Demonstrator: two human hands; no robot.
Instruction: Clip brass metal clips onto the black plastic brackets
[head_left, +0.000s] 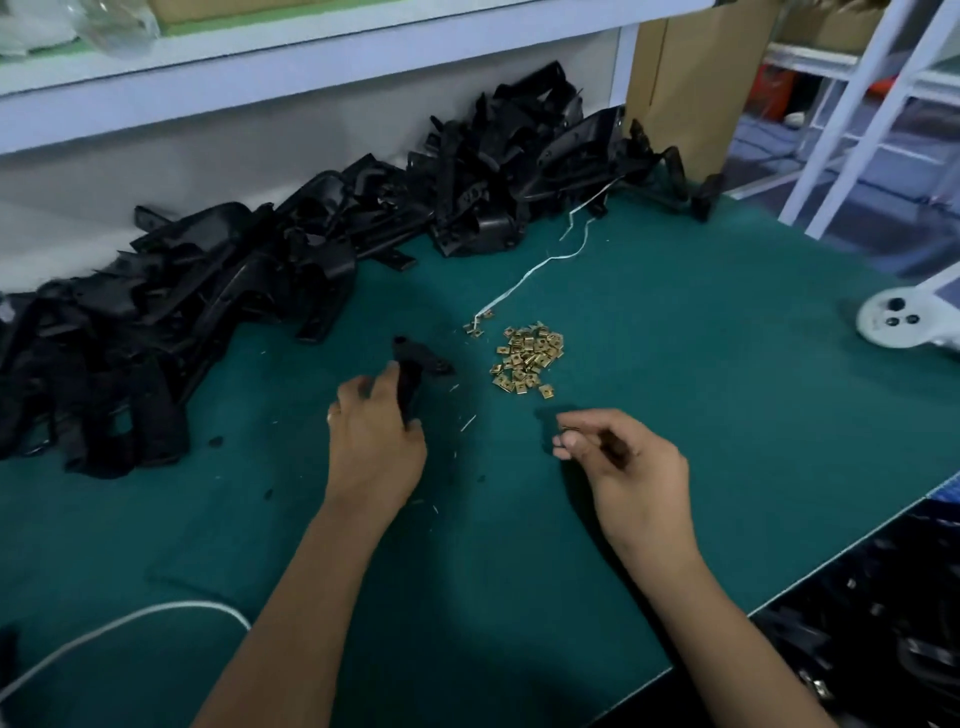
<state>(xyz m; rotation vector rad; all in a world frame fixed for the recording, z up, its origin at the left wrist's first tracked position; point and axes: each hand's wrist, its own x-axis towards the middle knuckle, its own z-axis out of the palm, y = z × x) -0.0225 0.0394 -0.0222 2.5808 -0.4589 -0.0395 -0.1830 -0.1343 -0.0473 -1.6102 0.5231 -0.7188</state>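
With the left hand (374, 441) gripping a black bracket (415, 371) above the tabletop (675, 364), the right hand (623, 467), pinching a brass clip (569, 429), should align it squarely before pressing.

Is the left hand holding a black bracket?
Yes, the left hand grips one black bracket, lifted out in front of the big pile.

Black brackets (291, 260), brass clips (527, 358), green mat (675, 364)

Factory assembly bench: green mat (675, 364), heaped black brackets (218, 291) (shelving above).
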